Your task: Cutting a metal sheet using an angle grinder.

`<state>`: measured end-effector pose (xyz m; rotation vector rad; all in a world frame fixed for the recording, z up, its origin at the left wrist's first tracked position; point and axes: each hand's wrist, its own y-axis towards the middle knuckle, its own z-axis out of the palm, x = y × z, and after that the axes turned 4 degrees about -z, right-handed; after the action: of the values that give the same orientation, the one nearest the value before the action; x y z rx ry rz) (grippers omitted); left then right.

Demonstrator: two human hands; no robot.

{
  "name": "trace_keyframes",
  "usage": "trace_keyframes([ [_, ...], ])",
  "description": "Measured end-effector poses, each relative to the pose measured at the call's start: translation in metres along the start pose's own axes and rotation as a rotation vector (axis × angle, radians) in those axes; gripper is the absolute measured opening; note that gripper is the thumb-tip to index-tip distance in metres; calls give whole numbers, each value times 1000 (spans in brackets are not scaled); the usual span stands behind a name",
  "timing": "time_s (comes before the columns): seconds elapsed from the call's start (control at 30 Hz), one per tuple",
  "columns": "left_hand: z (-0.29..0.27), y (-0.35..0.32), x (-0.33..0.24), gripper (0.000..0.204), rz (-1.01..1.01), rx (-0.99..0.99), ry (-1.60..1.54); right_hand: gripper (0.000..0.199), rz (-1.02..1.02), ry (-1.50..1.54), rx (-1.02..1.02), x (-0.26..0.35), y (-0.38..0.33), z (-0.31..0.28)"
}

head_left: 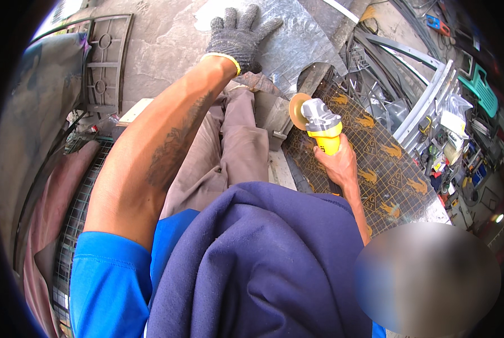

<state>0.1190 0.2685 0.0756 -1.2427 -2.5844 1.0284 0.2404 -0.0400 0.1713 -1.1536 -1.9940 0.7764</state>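
Observation:
My left hand (236, 35), in a grey knit glove, lies flat with fingers spread on a shiny metal sheet (297, 42) at the top of the view. My right hand (337, 163) is bare and grips the yellow body of an angle grinder (321, 124). The grinder has a grey head and an orange-tan disc (295, 110) that sits at the near edge of the metal sheet. My knees in brown trousers (235, 146) are between the two arms. A dark blue cloth (263, 265) hangs in front of my chest.
A black mat with golden bird prints (387, 169) lies under the right hand. Metal bars and white frames (426, 101) lie to the right, beside tools and small packets (449, 146). A grey plastic panel (103, 62) and wire mesh (72, 225) stand to the left on stone ground.

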Motion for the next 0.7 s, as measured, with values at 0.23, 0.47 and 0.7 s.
trace_keyframes([
  [0.23, -12, -2, -5, 108, -14, 66, -6, 55, 56, 394, -199, 3, 19, 27],
  [0.47, -12, -7, -4, 109, -16, 45, -26, 53, 98, 589, -194, 15, 30, 51],
  [0.7, -5, -7, -2, 107, 18, -9, -16, 57, 119, 431, -170, 6, 22, 53],
])
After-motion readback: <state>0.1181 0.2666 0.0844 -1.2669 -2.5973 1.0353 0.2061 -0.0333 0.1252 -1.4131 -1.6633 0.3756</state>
